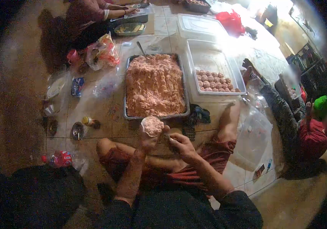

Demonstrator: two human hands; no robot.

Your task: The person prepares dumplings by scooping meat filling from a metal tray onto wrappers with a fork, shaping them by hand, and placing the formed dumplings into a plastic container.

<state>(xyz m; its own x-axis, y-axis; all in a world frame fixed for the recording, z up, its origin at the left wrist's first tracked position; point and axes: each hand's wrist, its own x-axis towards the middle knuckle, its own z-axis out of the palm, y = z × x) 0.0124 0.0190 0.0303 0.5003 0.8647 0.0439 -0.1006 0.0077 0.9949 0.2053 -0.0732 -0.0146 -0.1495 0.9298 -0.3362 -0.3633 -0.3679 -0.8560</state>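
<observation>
My left hand [148, 140] is wrapped round a small white wrapper or cup filled with pink minced mixture [152, 126], just below the near edge of a large tray. My right hand [181, 145] is closed beside it, to the right, pinching a small dark thing that is too blurred to name. The dark-rimmed tray [125, 91] holds a big heap of the same pink mixture [155, 86], with a metal spoon handle [140, 47] standing up at its far end. Right of it, a clear plastic box [209, 49] contains rows of round balls [215, 81].
A co-worker [91, 15] sits at the upper left, hands at a tray. Another person [314, 133] is at the right. A red-capped bottle [62, 158], an ashtray [78, 130] and plastic bags lie left; a clear lid [251, 141] lies right.
</observation>
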